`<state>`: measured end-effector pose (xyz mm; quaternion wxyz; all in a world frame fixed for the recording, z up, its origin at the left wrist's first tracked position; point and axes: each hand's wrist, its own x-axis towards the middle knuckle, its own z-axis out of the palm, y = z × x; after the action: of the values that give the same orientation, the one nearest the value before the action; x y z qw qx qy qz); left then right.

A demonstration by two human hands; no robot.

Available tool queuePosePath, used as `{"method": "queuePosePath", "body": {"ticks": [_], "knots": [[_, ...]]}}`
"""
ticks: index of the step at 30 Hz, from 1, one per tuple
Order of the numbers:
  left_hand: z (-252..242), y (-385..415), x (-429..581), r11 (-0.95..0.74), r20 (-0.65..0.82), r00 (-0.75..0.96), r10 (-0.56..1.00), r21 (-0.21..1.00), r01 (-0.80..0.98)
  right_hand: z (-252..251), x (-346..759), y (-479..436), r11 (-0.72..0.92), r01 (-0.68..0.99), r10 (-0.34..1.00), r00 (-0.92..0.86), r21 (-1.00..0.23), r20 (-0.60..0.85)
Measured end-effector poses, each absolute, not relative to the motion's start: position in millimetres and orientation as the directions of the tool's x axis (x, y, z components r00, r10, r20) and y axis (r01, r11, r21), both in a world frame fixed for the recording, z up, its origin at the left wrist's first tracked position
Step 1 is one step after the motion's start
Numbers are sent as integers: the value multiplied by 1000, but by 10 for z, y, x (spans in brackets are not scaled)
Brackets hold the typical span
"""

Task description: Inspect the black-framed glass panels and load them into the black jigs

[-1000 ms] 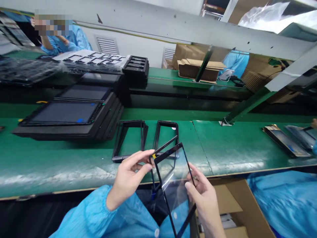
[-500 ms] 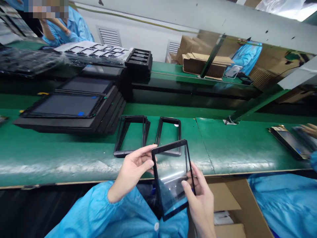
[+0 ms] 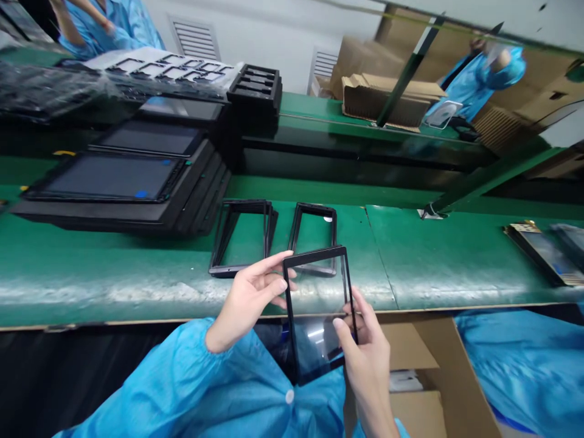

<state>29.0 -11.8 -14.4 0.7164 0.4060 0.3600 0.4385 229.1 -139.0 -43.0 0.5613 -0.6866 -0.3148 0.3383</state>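
Note:
Between my hands, tilted above the bench's front edge, is a black-bordered clear glass panel [image 3: 317,316], like a tablet's front. My left hand [image 3: 253,295] pinches its upper left edge with thumb and fingers. Around the right edge, lower down, my right hand [image 3: 367,347] is closed, its thumb on the glass and its fingers behind. Just beyond the panel a black rectangular frame [image 3: 335,231] lies on the bench, partly covered by it. A stack of similar black frames [image 3: 216,243] lies to the left of that one.
Stacked black trays bearing tablet screens [image 3: 109,176] stand on the green bench [image 3: 137,267] at left. A black divided tray [image 3: 255,91] and cardboard dividers [image 3: 387,100] sit on the back shelf. An open carton [image 3: 449,365] is below, at right. Co-workers' blue sleeves show nearby.
The view has shifted slightly, and the panel is turned a little more upright. Both hands keep their hold. A co-worker's hand at the far right has gone out of view.

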Motion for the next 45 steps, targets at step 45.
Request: {"method": "queuePosePath", "body": {"ticks": [45], "knots": [[114,-164,94,-216,23,496,868,917,335,99,2327,-989,-43,-102,897,433,-994,-84]]}}
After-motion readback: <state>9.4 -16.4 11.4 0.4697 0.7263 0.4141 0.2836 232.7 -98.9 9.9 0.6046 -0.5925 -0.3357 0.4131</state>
